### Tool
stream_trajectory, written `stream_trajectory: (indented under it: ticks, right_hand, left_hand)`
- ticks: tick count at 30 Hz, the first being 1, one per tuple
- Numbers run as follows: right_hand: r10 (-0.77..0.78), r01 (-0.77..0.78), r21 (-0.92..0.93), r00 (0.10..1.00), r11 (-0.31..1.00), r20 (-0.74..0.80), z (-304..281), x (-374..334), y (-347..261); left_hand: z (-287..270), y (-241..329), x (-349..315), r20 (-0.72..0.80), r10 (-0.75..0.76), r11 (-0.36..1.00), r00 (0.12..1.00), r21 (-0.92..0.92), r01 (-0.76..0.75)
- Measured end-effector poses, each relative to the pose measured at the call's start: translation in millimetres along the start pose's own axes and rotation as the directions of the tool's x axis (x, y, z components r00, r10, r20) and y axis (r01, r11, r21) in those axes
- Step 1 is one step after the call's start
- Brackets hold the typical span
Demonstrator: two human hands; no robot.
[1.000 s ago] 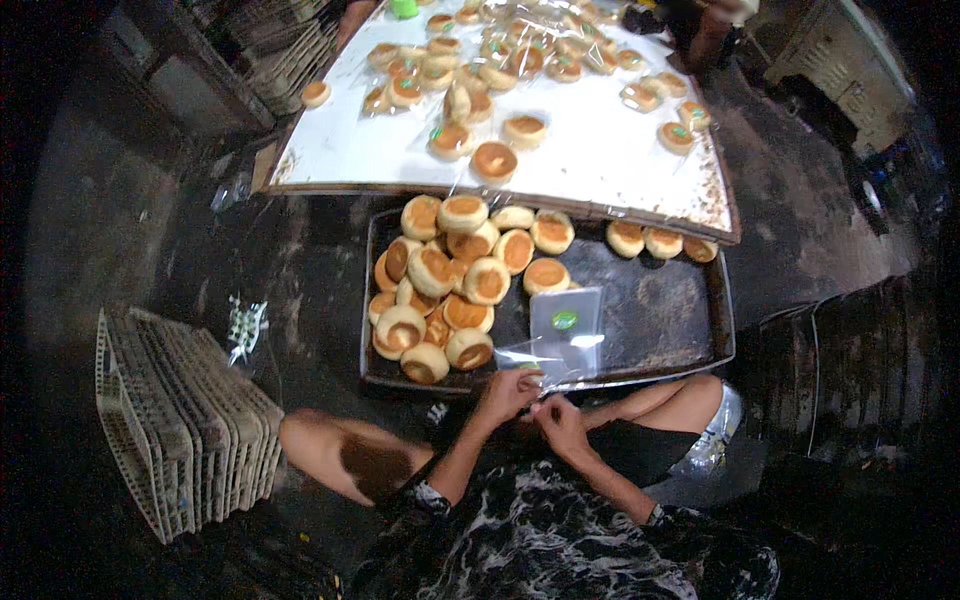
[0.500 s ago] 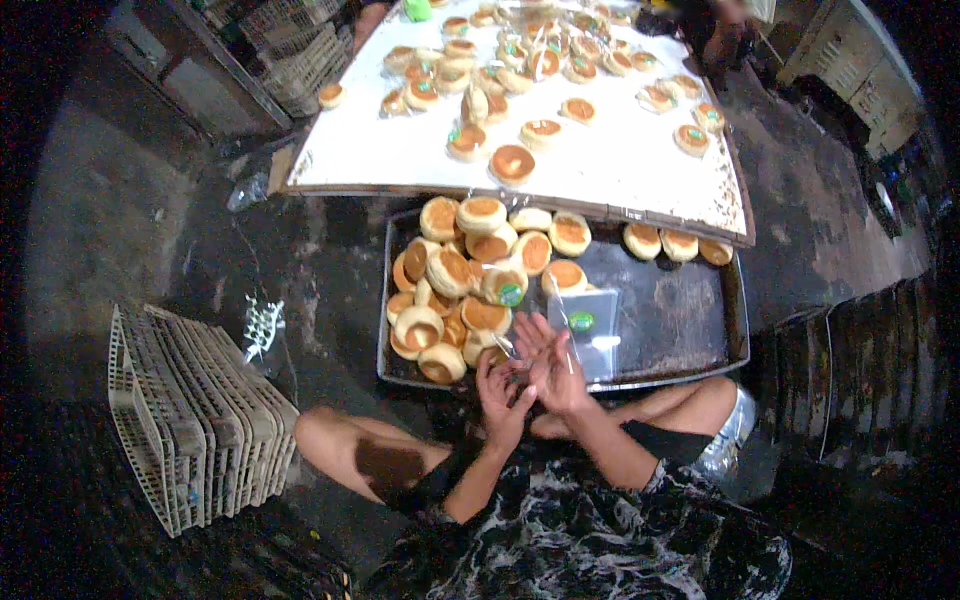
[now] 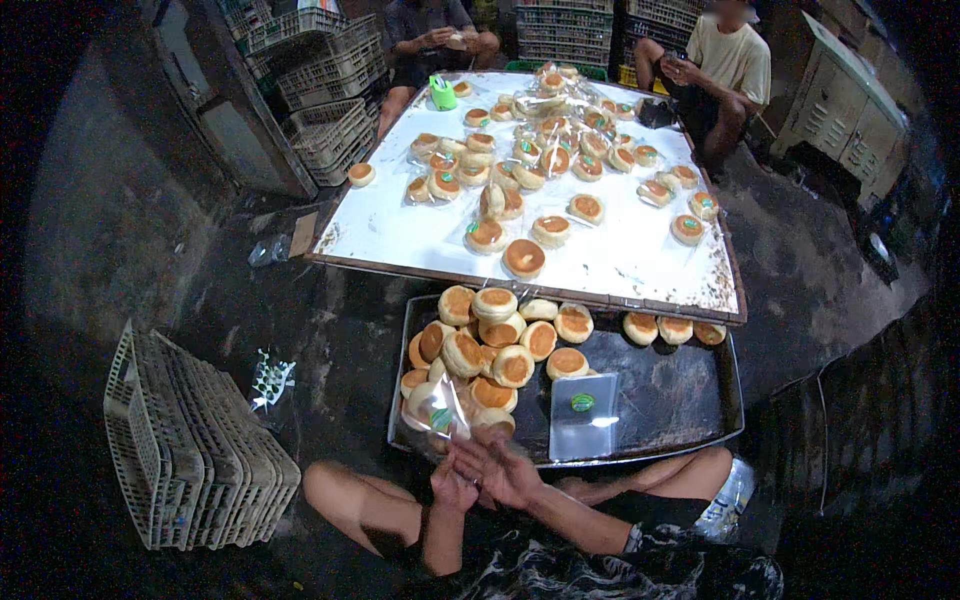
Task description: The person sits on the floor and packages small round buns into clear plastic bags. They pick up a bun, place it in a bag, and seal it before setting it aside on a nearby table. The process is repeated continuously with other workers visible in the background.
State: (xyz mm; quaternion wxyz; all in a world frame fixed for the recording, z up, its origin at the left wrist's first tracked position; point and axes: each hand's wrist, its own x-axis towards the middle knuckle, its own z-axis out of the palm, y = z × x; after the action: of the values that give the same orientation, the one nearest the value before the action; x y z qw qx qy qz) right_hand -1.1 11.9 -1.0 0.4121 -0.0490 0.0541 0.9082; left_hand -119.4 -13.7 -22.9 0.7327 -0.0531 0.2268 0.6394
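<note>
My left hand (image 3: 455, 487) is closed at the near edge of the baking tray (image 3: 740, 400), gripping the lower end of a clear plastic bag (image 3: 440, 405) with a green label. The bag lies over the buns at the tray's near left; whether anything is inside cannot be made out. Beside it, my right hand (image 3: 508, 475) has its fingers stretched out toward the left hand and the bag's lower end, slightly blurred. Round buns (image 3: 513, 367) with browned tops are heaped in the tray's left half. Flat clear bags (image 3: 584, 430) with a green label lie right of them.
Beyond the tray, a white-topped table (image 3: 385, 230) carries bagged and loose buns and a green object (image 3: 442, 93). Two people (image 3: 730, 60) sit at its far side. Plastic crates (image 3: 195, 450) stand at my left, more crates (image 3: 335, 130) behind. A metal cabinet (image 3: 835, 110) stands far right.
The view has tilted up, showing more of the far side. My hands have come together, left hand now closed; the labelled bag has shifted left over the near buns.
</note>
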Motion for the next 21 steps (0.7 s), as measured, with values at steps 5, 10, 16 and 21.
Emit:
stream_trajectory:
  ticks: [5, 10, 16, 21]
  right_hand:
    - [0.053, -0.229, -0.842, 0.971, 0.489, -0.234, -27.8, -2.4, -14.3]
    - [-0.351, -0.185, -0.528, 0.907, -0.829, 0.234, -73.4, 41.9, -37.8]
    - [-0.24, 0.007, -0.677, 0.932, -0.736, 0.27, -155.3, 44.8, -74.7]
    - [-0.456, 0.052, -0.959, 0.872, -0.279, 0.18, -53.2, -7.2, -49.1]
  left_hand:
    - [-24.4, 31.5, 19.2, -0.095, 0.082, 0.946, 0.992, 0.321, -0.047]
    - [-7.7, 49.8, 12.6, -0.28, 0.387, 0.909, 0.878, 0.274, -0.313]
    - [0.4, 56.3, 16.9, -0.212, 0.481, 0.861, 0.851, 0.295, -0.414]
    - [8.9, 40.3, 11.8, -0.232, 0.654, 0.756, 0.72, 0.235, -0.611]
